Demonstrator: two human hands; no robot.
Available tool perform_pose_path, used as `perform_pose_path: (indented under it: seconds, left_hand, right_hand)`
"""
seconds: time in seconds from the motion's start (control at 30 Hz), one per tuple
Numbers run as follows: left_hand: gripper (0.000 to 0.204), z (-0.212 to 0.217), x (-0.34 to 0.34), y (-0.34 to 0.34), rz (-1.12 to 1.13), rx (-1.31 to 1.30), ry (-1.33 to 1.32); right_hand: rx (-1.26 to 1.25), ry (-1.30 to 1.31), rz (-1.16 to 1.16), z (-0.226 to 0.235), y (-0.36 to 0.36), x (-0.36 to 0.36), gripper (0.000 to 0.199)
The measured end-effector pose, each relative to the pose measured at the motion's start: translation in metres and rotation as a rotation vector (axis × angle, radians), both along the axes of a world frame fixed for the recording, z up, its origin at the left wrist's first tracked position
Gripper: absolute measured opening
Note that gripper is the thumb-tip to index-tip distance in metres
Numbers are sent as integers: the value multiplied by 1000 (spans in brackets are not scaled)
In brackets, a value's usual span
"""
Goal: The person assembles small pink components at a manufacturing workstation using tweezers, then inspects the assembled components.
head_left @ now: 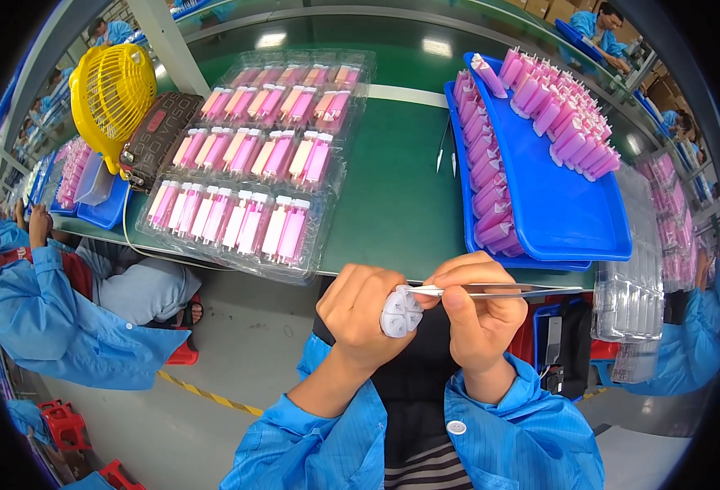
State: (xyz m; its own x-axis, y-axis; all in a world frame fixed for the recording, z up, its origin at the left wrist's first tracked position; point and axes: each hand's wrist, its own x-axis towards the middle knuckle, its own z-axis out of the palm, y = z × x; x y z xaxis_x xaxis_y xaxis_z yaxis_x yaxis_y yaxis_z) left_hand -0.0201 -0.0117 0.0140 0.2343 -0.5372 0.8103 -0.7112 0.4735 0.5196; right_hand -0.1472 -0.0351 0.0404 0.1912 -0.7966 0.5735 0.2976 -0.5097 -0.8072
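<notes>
In front of my body, my left hand [358, 314] is closed around a cluster of small white pieces [399, 317], whose rounded, wedge-like ends bear dark marks. The rest of the cluster is hidden in my fist. A pair of metal tweezers [531, 289] is pinched in my right hand [484, 318], pointing left. The tweezers' tips meet a slim white part [425, 290] at the top of the cluster; whether they grip it I cannot make out. Both hands are close together, just off the near edge of the green table [384, 204].
A clear plastic tray [311, 237] of pink and white pieces lies left. Blue trays [539, 204] with many pink pieces stand right, near another pair of tweezers [442, 149]. A yellow fan [113, 94] and a brown bag [164, 135] are far left. A co-worker [74, 302] sits at left.
</notes>
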Motion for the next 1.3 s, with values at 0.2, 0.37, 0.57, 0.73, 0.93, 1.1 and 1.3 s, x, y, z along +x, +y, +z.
perform_pose_path:
  seconds: [0.2, 0.37, 0.57, 0.73, 0.93, 1.1, 1.3]
  left_hand:
    - [23, -2, 1, -1, -8, 4, 1]
    - [20, -2, 0, -2, 11, -28, -22]
    - [20, -4, 3, 2, -38, 81, -23]
    - [21, 11, 7, 9, -244, 167, 123]
    - [23, 12, 8, 11, -317, 227, 167]
    - [23, 12, 9, 12, -326, 248, 173]
    - [23, 12, 10, 12, -332, 260, 171]
  right_hand:
    - [-26, -22, -8, -3, -1, 0, 9]
    - [-96, 155, -89, 5, -1, -2, 10]
    - [-202, 330, -55, 16, -8, -10, 11]
    - [153, -25, 66, 17, -1, -15, 11]
    - [119, 112, 138, 17, -3, -22, 10]
    - [74, 190, 103, 20, -3, -23, 9]
    - [42, 205, 116, 19, -5, -23, 10]
